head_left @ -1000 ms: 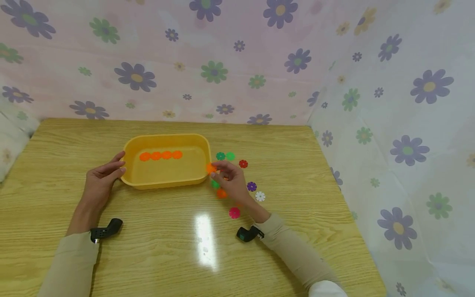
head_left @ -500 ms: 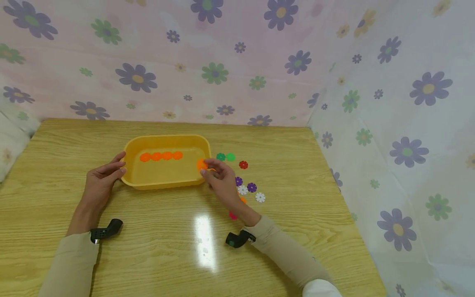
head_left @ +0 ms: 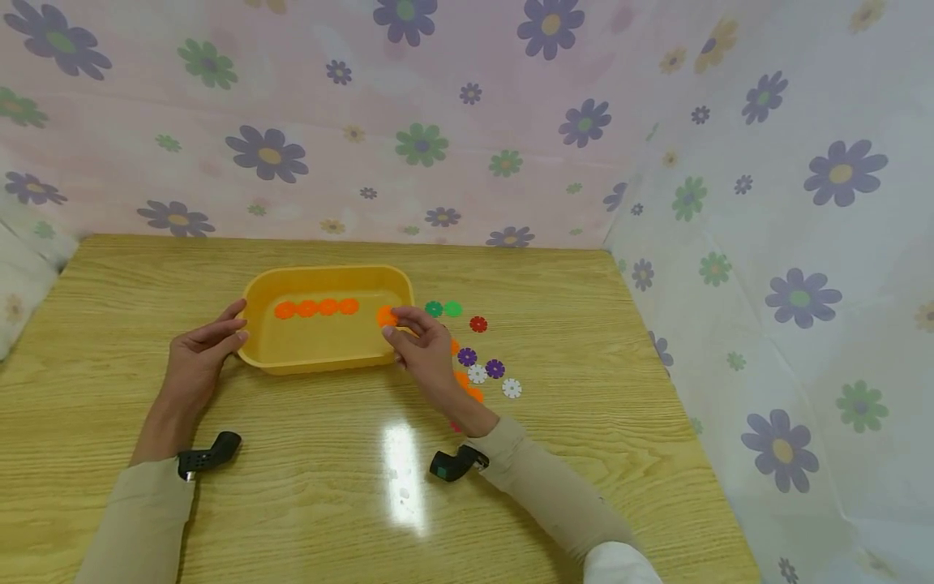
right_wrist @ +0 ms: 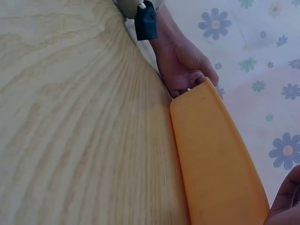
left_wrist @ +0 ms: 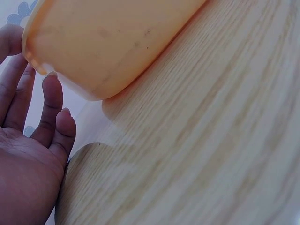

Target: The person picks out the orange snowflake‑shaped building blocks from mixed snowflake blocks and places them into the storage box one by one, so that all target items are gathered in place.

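A yellow plastic tub (head_left: pixel 321 341) sits on the table, with several orange notched discs (head_left: pixel 328 307) in a row on its floor. My left hand (head_left: pixel 199 349) holds the tub's left end, fingers and thumb at the rim; the left wrist view shows the tub wall (left_wrist: pixel 117 42) beside the fingers. Over the tub's right end, my right hand (head_left: pixel 423 353) pinches another orange notched disc (head_left: pixel 385 316) between thumb and fingers. In the right wrist view only part of this hand (right_wrist: pixel 286 201) shows at the edge, and the disc is out of sight.
Right of the tub lie more notched discs: a dark green one (head_left: pixel 434 309), a light green one (head_left: pixel 453 309), a red one (head_left: pixel 478 324), purple ones (head_left: pixel 495 369), white ones (head_left: pixel 512 388) and orange ones (head_left: pixel 475 395). My right forearm partly covers a pink one. Flowered cloth (head_left: pixel 328 122) hangs behind the table.
My right hand has carried the pinched orange disc leftward, from the tub's right rim to over its inside. The left hand and the tub have stayed in place.
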The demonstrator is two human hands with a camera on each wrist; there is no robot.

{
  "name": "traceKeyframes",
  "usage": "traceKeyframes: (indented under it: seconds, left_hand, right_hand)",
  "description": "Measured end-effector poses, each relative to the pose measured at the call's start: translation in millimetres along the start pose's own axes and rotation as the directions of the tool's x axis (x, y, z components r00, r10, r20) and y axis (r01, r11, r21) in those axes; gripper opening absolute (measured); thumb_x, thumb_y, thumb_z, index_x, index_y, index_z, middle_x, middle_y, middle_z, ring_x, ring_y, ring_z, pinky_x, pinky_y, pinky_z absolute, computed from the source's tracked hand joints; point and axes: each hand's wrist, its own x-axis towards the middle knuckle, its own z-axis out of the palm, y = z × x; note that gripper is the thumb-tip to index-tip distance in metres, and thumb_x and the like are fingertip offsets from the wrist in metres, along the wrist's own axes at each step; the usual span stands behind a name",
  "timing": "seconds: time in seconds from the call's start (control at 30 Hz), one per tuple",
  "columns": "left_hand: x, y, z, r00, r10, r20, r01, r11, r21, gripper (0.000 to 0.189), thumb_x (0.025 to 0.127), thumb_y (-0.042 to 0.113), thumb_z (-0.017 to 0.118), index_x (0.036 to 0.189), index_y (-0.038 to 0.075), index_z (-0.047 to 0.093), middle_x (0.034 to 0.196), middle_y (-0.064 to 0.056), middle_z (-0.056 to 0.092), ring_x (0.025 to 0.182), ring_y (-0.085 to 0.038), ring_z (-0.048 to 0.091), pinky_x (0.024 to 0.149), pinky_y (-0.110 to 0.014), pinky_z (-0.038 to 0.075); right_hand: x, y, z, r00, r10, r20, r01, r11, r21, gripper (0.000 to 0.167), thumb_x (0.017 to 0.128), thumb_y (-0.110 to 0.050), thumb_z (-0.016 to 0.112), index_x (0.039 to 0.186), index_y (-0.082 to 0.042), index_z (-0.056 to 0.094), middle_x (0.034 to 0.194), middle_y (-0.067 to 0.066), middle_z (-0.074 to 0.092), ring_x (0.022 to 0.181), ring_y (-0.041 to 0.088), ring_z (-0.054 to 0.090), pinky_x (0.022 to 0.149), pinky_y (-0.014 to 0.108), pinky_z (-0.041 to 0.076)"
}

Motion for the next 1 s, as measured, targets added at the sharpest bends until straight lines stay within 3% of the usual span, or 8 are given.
traceKeyframes:
  seconds: [0.23,0.7,1.0]
  left_hand:
    - [0.1,0.1,-0.1,1.000,-0.003,-0.005,0.004,1.000,0.017,0.029,0.094,-0.021,0.056,0.109,-0.007,0.076,0.128,0.003,0.072,0.128,-0.001,0.059,0.097,-0.016,0.052]
    - [2.5,1.5,0.6,1.000,0.009,-0.004,-0.009,1.000,-0.002,0.030,0.093,-0.023,0.055,0.108,-0.008,0.076,0.127,0.000,0.072,0.129,-0.003,0.059,0.097,-0.017,0.052]
    - [1.4,-0.3,0.4,1.000,0.005,-0.024,-0.005,1.000,0.001,0.030,0.092,-0.023,0.055,0.107,-0.008,0.076,0.125,0.001,0.073,0.127,-0.002,0.060,0.096,-0.016,0.052]
  right_hand:
    - [8.9,-2.0,6.1,0.999,0.031,-0.011,-0.031,0.999,-0.019,0.025,0.100,0.006,0.056,0.126,0.006,0.059,0.098,-0.007,0.064,0.055,0.003,0.050,0.048,0.014,0.043]
    - [32.3,-10.1,14.4,0.984,0.152,-0.095,-0.159,0.984,-0.076,0.026,0.102,0.000,0.058,0.128,0.000,0.060,0.099,-0.003,0.060,0.056,0.007,0.044,0.051,0.017,0.042]
    - [49.0,-8.1,17.2,0.982,0.153,-0.114,-0.168,0.976,-0.137,0.026,0.100,-0.002,0.062,0.126,0.002,0.062,0.098,0.000,0.062,0.056,0.009,0.044,0.052,0.019,0.043]
